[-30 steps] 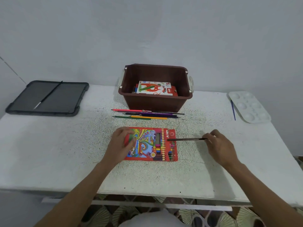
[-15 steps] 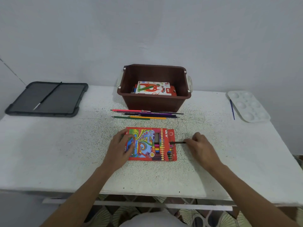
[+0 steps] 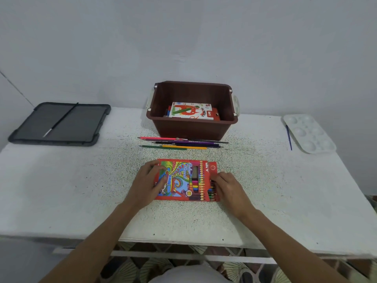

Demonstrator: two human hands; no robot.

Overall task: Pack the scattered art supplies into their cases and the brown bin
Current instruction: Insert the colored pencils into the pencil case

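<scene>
flat red card pencil case lies mid-worktop, which is white and speckled. left hand rests on its left end, fingers spread flat. right hand sits at its open right end, fingers bunched; pinching or pushing, cannot tell. slim loose pencils lie beyond it, just before the smooth brown plastic bin.

On the white, dark-speckled table, the pencil case at 6 o'clock is red with green, blue and yellow swirls. The bin at 12 o'clock is brown, its pastel box white and red. Before it, the loose pencils are pink, purple, green and yellow. The tray at 10 o'clock is dark grey.
</scene>
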